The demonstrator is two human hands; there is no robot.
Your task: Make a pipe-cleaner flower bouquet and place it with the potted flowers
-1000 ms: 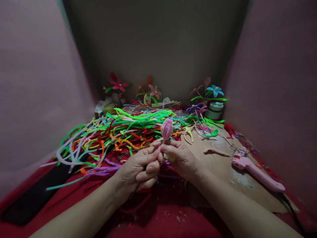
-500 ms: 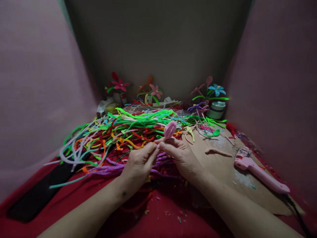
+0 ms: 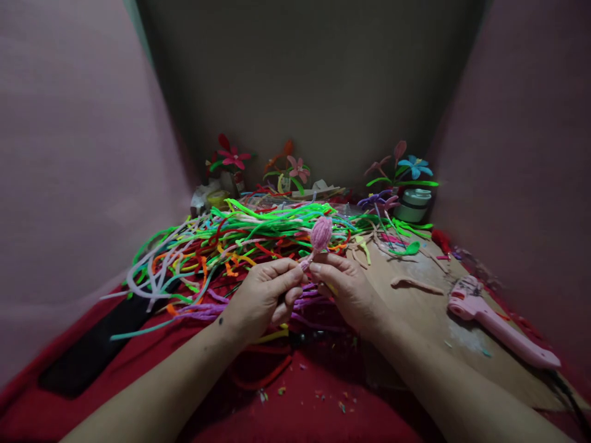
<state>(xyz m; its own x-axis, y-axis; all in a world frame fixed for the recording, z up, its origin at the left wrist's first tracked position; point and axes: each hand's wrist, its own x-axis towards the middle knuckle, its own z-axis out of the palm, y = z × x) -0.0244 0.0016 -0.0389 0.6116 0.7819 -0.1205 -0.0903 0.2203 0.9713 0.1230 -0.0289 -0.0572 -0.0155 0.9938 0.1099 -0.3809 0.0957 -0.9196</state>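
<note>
Pink bud: so we've got this fuzzy bud (image 3: 322,234) sitting just above both hands, head up and leaning a bit right, pink stem (image 3: 305,264) running down between them.
Left hand: our left hand (image 3: 270,292) has its grip pinching that stem, thumb against fingers.
Right hand: our right hand (image 3: 349,286) has its fingertips right by the stem below the bud (we honestly can't tell if that grip is pinching it).
Fuzzy pile: a big tangle of colourful stems (image 3: 272,215) lies beyond our hands, with purple strands (image 3: 203,311) nearer our left wrist.
Board: the tan board (image 3: 415,326) is on our right, a pink corded tool (image 3: 508,329) lying on it.
Back row: we see a blue flower (image 3: 415,166) above a pale lidded jar (image 3: 414,206).
Red cloth: little scraps dot the cloth (image 3: 318,424) in front.
</note>
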